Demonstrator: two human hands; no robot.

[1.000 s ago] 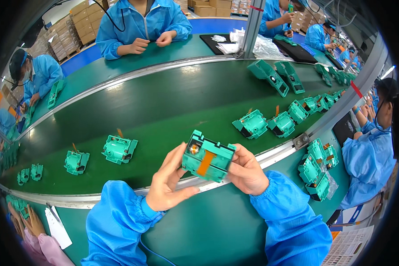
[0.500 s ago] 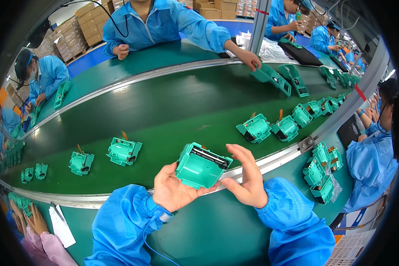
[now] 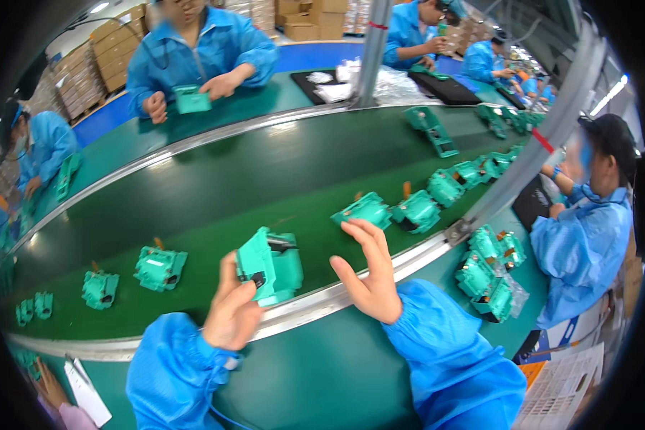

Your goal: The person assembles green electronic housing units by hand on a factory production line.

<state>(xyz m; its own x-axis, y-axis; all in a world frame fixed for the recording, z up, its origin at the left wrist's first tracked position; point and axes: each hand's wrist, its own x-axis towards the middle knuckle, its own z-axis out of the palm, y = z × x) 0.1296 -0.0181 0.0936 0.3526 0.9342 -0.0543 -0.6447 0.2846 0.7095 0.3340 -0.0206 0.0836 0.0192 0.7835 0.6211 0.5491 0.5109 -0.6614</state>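
A green plastic housing with a black strip in it is gripped along its left side by my left hand, over the near edge of the green conveyor belt. The housing is tilted up on its side. My right hand is raised to its right, holding nothing, with fingers and thumb spread. Just beyond those fingertips another green housing rests on the belt; an orange flex tab stands up from it. To the left of my left hand sits a similar housing on the belt.
More housings line the belt to the right. A metal rail edges it, meeting a slanted post. Several housings and a plastic bag lie on the right-hand table. Across the belt, a person holds a green part.
My left hand has turned the housing onto its side and moved it toward the belt; my right hand has drawn away from it. The person opposite has lifted a green part off the belt.
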